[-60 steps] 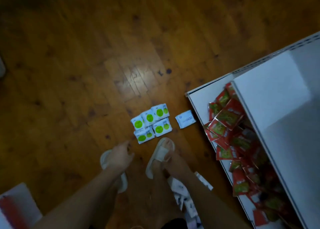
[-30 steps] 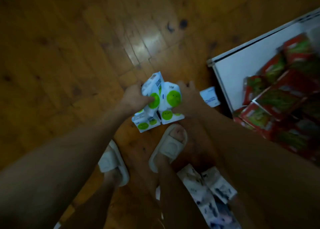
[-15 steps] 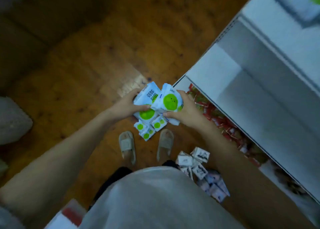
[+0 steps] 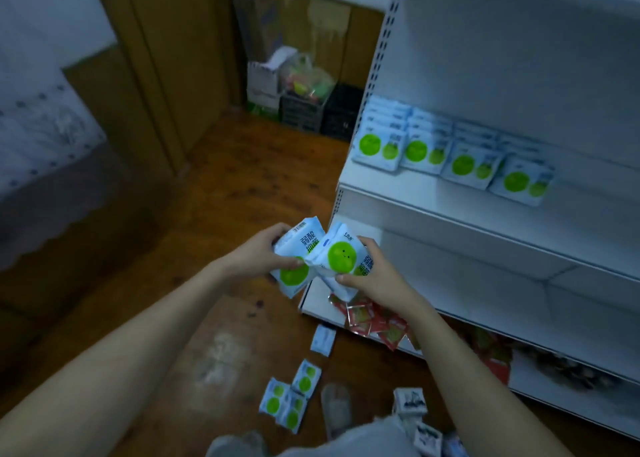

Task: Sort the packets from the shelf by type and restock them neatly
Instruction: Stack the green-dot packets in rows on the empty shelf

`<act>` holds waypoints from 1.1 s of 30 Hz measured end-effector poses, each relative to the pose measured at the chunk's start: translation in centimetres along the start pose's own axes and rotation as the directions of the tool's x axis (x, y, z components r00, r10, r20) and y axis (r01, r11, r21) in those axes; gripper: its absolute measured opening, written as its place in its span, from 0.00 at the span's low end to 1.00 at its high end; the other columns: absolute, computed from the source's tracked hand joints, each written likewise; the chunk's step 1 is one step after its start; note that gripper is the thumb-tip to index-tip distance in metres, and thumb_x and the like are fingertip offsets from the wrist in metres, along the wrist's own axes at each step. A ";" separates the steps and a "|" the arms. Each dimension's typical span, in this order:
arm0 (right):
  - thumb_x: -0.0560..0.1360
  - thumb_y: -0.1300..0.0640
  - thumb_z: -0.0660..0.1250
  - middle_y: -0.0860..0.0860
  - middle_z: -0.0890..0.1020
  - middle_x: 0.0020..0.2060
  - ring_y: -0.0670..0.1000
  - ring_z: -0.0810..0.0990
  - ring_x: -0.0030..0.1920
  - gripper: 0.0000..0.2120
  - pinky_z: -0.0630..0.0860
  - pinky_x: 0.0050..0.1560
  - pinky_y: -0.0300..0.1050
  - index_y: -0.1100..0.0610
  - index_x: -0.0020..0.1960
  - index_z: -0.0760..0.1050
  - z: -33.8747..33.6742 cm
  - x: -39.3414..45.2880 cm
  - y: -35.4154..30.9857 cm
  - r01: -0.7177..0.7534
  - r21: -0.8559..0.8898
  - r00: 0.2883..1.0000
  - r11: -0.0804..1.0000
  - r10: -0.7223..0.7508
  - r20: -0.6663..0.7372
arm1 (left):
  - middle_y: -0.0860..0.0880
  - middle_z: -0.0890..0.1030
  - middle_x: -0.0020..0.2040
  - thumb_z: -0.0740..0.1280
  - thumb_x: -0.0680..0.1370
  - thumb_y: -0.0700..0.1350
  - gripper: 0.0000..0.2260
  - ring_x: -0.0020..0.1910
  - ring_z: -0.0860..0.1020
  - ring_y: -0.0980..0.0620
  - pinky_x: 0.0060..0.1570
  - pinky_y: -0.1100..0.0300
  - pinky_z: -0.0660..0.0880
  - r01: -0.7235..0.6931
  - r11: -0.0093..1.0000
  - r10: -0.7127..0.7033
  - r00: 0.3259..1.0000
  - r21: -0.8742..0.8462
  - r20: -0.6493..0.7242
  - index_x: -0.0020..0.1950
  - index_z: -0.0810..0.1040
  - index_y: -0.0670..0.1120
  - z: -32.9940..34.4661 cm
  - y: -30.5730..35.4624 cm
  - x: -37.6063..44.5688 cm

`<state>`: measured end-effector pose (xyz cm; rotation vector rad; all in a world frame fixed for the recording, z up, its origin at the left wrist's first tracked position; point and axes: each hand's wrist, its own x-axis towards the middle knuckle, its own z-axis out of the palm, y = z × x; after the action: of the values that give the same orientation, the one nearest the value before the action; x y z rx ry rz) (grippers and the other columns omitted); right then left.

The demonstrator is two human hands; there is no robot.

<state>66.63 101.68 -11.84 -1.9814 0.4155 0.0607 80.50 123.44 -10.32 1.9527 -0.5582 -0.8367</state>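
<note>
Since half a second ago both hands have risen with their packets, and the view has lifted from the floor to the shelf front. The left hand (image 4: 258,257) has its fingers curled round one white packet with green circles (image 4: 294,259), which touches the second packet (image 4: 341,257) pinched in the right hand (image 4: 369,273), both held before the left edge of the white shelf (image 4: 450,221). More matching packets (image 4: 289,399) lie on the wooden floor (image 4: 221,186) below, red packets (image 4: 377,321) are heaped on the bottom shelf's left end, and a neat row of green-circle packets (image 4: 450,151) stands on the upper shelf.
</note>
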 end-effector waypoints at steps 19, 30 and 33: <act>0.74 0.59 0.73 0.55 0.80 0.56 0.52 0.83 0.49 0.14 0.83 0.44 0.52 0.52 0.57 0.73 -7.6 -5.9 -4.8 0.072 0.310 0.935 0.948 0.045 -0.353 | 0.52 0.82 0.53 0.76 0.73 0.47 0.17 0.47 0.83 0.56 0.43 0.57 0.82 -0.318 0.917 0.270 0.939 0.239 0.215 0.58 0.75 0.51 0.2 13.1 4.1; 0.74 0.59 0.73 0.55 0.82 0.52 0.54 0.84 0.49 0.14 0.83 0.45 0.59 0.56 0.57 0.74 -16.0 -3.7 -3.0 0.084 0.310 0.872 0.947 0.081 -0.482 | 0.49 0.78 0.63 0.76 0.71 0.50 0.28 0.56 0.79 0.49 0.55 0.51 0.78 -0.362 0.778 0.345 0.929 0.513 0.131 0.69 0.70 0.53 2.9 19.8 12.3; 0.73 0.58 0.74 0.53 0.82 0.53 0.54 0.84 0.50 0.15 0.84 0.44 0.56 0.55 0.58 0.75 -19.4 -1.9 -1.2 0.050 0.299 0.883 0.953 0.098 -0.460 | 0.48 0.78 0.60 0.76 0.72 0.52 0.25 0.52 0.79 0.48 0.52 0.52 0.78 -0.335 0.768 0.319 0.939 0.546 0.128 0.65 0.69 0.54 4.6 21.1 15.8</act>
<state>62.42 85.42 -1.92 -1.6698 0.7192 -0.4569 86.61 100.08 1.26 2.2672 -1.2407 -0.5006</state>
